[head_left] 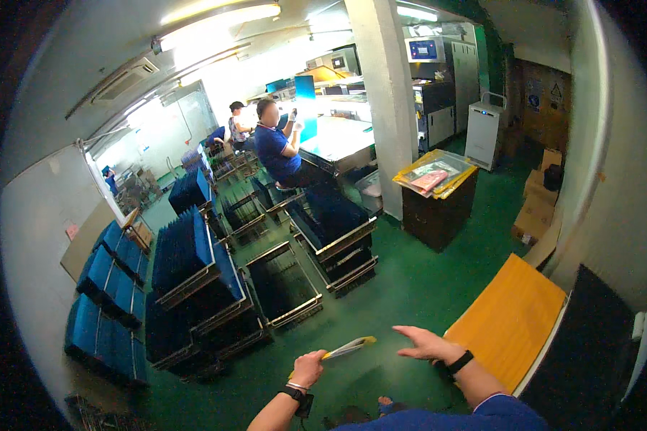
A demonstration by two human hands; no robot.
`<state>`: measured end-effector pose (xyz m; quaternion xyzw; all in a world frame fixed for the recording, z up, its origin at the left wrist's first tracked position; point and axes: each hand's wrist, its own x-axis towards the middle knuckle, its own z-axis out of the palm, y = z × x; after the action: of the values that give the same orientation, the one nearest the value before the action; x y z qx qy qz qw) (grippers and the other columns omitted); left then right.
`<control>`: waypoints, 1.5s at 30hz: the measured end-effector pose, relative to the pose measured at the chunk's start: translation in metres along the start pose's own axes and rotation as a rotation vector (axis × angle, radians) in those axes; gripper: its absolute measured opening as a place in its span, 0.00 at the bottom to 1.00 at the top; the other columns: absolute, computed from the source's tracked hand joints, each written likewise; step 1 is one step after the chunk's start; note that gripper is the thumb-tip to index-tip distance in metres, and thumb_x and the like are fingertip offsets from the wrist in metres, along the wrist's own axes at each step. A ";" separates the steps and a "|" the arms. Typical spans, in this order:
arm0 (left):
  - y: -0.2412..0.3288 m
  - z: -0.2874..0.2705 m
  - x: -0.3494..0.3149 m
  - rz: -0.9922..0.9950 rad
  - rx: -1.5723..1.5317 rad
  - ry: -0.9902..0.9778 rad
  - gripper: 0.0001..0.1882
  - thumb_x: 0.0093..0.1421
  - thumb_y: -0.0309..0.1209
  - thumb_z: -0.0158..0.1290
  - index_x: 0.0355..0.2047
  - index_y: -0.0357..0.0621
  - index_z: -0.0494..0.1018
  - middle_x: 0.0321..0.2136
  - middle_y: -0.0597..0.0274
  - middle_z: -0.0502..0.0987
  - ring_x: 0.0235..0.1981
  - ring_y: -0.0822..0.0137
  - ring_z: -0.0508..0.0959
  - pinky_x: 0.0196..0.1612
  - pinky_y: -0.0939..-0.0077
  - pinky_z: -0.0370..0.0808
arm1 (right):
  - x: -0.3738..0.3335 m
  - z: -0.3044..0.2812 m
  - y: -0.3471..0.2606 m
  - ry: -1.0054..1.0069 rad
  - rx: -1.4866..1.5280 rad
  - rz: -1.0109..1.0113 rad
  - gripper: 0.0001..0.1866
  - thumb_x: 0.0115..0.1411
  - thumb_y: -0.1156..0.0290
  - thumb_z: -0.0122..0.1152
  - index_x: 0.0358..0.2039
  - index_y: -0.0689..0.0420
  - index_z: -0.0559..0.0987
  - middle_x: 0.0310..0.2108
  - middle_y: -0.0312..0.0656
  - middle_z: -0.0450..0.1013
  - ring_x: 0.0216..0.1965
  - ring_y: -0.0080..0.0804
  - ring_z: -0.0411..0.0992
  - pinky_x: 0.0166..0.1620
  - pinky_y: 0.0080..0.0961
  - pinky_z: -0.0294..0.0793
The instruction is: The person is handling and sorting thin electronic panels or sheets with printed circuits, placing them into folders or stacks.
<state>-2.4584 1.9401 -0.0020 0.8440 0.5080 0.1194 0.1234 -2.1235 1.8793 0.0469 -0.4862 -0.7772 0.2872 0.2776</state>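
Near the lower middle, my left hand [308, 370] is closed around one end of a thin yellow-edged folder [349, 349]. The folder shows almost edge-on, with a whitish middle and its far end pointing right. My right hand [425, 345] is apart from it, fingers stretched out and holding nothing. Just right of that hand lies a large orange-yellow board [509, 316]. Dark bands circle both my wrists.
Wire racks of dark blue panels [183, 251] stand at left, with more racks [331, 223] in the middle. A dark box [438, 214] bears yellow-edged sleeves beside a white pillar [386, 108]. Cartons [535, 215] line the right wall. A seated person [279, 151] holds a blue panel [305, 108].
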 end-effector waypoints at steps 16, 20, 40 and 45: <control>0.104 0.018 0.373 0.759 0.003 -0.270 0.13 0.43 0.26 0.51 0.33 0.50 0.70 0.25 0.58 0.75 0.29 0.56 0.76 0.28 0.62 0.72 | 0.133 -0.105 0.116 0.458 -0.303 0.478 0.14 0.45 0.81 0.50 0.34 0.56 0.75 0.30 0.48 0.73 0.33 0.45 0.71 0.37 0.33 0.71; 0.132 0.038 0.435 0.854 0.027 -0.363 0.09 0.45 0.30 0.51 0.30 0.49 0.73 0.24 0.56 0.75 0.29 0.55 0.76 0.29 0.62 0.72 | 0.145 -0.120 0.137 0.556 -0.370 0.549 0.14 0.44 0.82 0.48 0.33 0.58 0.75 0.31 0.48 0.73 0.33 0.45 0.71 0.37 0.34 0.71; 0.287 0.132 0.758 0.563 -0.595 -0.154 0.07 0.52 0.30 0.50 0.28 0.40 0.73 0.20 0.45 0.72 0.22 0.53 0.75 0.25 0.68 0.70 | 0.163 -0.368 0.386 1.067 -0.016 0.638 0.25 0.46 0.73 0.60 0.47 0.58 0.67 0.44 0.48 0.66 0.44 0.42 0.67 0.45 0.30 0.68; 0.314 0.144 0.833 0.061 -1.228 -0.123 0.07 0.55 0.27 0.50 0.30 0.33 0.72 0.26 0.64 0.76 0.27 0.76 0.71 0.31 0.80 0.68 | 0.159 -0.390 0.466 1.075 0.440 0.801 0.23 0.49 0.71 0.60 0.46 0.59 0.66 0.44 0.50 0.66 0.43 0.35 0.68 0.43 0.29 0.70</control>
<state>-1.7723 2.5239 0.0291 0.6383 0.3141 0.3447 0.6125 -1.6277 2.2624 0.0026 -0.7419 -0.2174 0.2379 0.5880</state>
